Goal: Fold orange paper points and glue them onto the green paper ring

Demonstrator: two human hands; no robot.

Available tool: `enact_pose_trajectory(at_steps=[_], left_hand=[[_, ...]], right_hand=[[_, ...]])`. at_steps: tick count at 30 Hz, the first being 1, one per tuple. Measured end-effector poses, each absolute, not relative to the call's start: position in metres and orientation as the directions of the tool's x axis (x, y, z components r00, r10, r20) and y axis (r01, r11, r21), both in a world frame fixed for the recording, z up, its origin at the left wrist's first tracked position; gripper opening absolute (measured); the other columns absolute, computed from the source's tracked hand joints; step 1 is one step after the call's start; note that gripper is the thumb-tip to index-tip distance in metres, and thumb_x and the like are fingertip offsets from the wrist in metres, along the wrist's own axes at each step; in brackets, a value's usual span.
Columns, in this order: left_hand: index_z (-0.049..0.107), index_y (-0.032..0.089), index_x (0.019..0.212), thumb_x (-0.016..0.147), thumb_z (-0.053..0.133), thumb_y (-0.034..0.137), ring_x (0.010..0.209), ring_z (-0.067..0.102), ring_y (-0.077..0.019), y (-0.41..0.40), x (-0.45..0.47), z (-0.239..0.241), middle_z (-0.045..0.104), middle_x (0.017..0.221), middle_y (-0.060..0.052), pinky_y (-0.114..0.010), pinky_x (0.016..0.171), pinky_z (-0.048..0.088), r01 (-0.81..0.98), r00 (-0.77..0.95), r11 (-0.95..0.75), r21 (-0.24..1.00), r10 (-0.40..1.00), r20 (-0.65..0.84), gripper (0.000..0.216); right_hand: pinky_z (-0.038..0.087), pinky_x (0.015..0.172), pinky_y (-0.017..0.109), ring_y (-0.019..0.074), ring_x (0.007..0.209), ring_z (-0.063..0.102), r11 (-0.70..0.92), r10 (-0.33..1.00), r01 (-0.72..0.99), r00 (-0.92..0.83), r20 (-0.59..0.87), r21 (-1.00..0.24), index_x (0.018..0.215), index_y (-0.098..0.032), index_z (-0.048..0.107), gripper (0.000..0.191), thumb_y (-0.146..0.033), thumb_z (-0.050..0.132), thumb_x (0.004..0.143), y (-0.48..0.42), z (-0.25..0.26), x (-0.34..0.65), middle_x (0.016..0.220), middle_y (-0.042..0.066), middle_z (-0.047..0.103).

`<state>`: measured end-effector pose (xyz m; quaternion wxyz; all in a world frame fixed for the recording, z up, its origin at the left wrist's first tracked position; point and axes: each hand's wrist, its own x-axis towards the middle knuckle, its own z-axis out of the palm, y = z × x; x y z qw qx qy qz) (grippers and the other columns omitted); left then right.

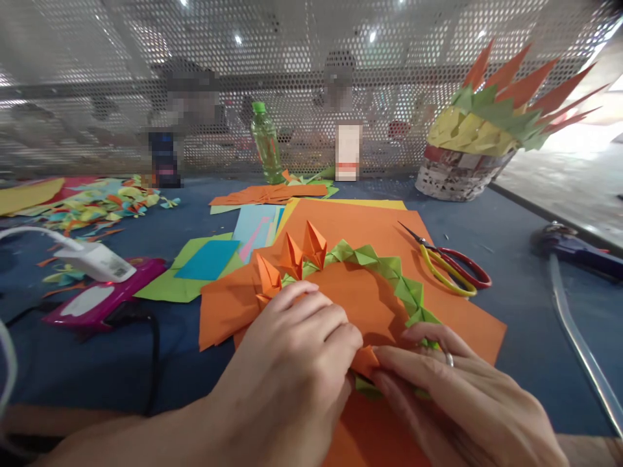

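Observation:
A ring of folded green paper [370,257] lies over orange sheets [357,224] in front of me. Several orange folded-paper points [293,257] stand up from its far left side. My left hand [309,353] is closed around the near left part of the ring, its thumb hidden behind the fingers. My right hand [457,389], with a ring on one finger, pinches a small folded orange paper piece [366,359] at the near side. The left fingertips touch this piece too. Under the hands, much of the green ring is covered.
Scissors [445,261] lie right of the sheets, near a glue gun [584,250]. Beyond stands a paper-decorated basket [462,165]. A green bottle [267,143] stands at the back. On the left are a pink power strip [104,295] with cables and small paper pieces [111,200].

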<state>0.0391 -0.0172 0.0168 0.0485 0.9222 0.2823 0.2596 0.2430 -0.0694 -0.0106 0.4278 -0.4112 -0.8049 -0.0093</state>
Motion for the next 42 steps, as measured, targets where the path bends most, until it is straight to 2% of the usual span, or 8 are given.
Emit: enact_pose_trajectory(at_steps=[4,9,14,20,27,30,35,42], left_hand=[[0.065,0.018,0.083,0.08,0.055,0.004,0.082,0.06,-0.0211,-0.016,0.04,0.017,0.065,0.079,-0.001,-0.041,0.089,0.041,0.479,0.714,-0.834,0.274,0.552,0.432,0.017],[0.06,0.018,0.074,0.076,0.056,0.003,0.082,0.058,-0.0212,-0.016,0.04,0.018,0.063,0.076,-0.001,-0.041,0.086,0.04,0.492,0.716,-0.821,0.288,0.57,0.403,0.015],[0.057,0.017,0.069,0.081,0.064,0.007,0.081,0.056,-0.0202,-0.015,0.041,0.022,0.061,0.072,0.0,-0.04,0.085,0.039,0.533,0.703,-0.79,0.304,0.613,0.36,0.017],[0.061,0.017,0.069,0.085,0.063,0.008,0.081,0.058,-0.0203,-0.014,0.04,0.02,0.064,0.073,0.0,-0.042,0.087,0.039,0.536,0.713,-0.797,0.278,0.604,0.356,0.018],[0.062,0.016,0.066,0.08,0.072,0.008,0.076,0.058,-0.0196,-0.011,0.041,0.025,0.064,0.068,0.001,-0.039,0.081,0.042,0.558,0.733,-0.792,0.248,0.61,0.3,0.019],[0.065,0.016,0.069,0.075,0.076,0.005,0.074,0.059,-0.0199,-0.009,0.043,0.032,0.066,0.07,0.001,-0.039,0.081,0.043,0.573,0.765,-0.787,0.23,0.614,0.195,0.017],[0.066,0.017,0.071,0.082,0.074,0.009,0.081,0.063,-0.0222,-0.007,0.044,0.046,0.07,0.076,-0.001,-0.039,0.082,0.045,0.617,0.771,-0.759,0.208,0.636,0.036,0.016],[0.067,0.017,0.073,0.083,0.071,0.007,0.085,0.067,-0.0225,-0.011,0.042,0.056,0.071,0.079,-0.001,-0.037,0.082,0.047,0.596,0.794,-0.779,0.195,0.607,-0.001,0.015]], right_hand=[[0.051,0.099,0.019,0.004,0.062,0.069,0.682,0.641,0.642,-0.292,0.71,-0.351,0.108,-0.02,0.066,0.02,-0.009,0.063,0.092,-0.068,-0.009,0.242,0.081,-0.008,0.076],[0.053,0.093,0.019,0.0052,0.065,0.07,0.69,0.655,0.617,-0.309,0.69,-0.378,0.108,-0.021,0.067,0.022,-0.01,0.066,0.09,-0.067,-0.008,0.241,0.081,-0.008,0.076],[0.052,0.089,0.023,0.0096,0.085,0.071,0.615,0.732,0.674,-0.294,0.615,-0.409,0.105,-0.022,0.066,0.023,-0.019,0.072,0.083,-0.064,-0.009,0.239,0.092,-0.005,0.076],[0.043,0.099,0.03,0.0156,0.106,0.066,0.598,0.727,0.741,-0.34,0.597,-0.306,0.103,-0.025,0.07,0.029,-0.025,0.076,0.075,-0.061,-0.012,0.236,0.099,-0.006,0.076],[0.04,0.096,0.032,0.0145,0.098,0.068,0.635,0.701,0.695,-0.334,0.631,-0.338,0.093,-0.024,0.072,0.005,-0.025,0.07,0.088,-0.058,-0.019,0.234,0.091,-0.006,0.076],[0.039,0.096,0.033,0.0154,0.101,0.068,0.637,0.71,0.696,-0.36,0.606,-0.333,0.097,-0.026,0.073,0.007,-0.025,0.068,0.092,-0.058,-0.018,0.237,0.096,-0.005,0.077],[0.04,0.093,0.035,0.0171,0.103,0.067,0.623,0.734,0.706,-0.381,0.561,-0.336,0.096,-0.027,0.073,0.007,-0.025,0.068,0.092,-0.06,-0.012,0.236,0.1,-0.003,0.078],[0.039,0.091,0.036,0.017,0.099,0.065,0.618,0.745,0.686,-0.356,0.564,-0.384,0.092,-0.024,0.071,0.003,-0.026,0.072,0.091,-0.06,-0.012,0.233,0.096,-0.003,0.077]])
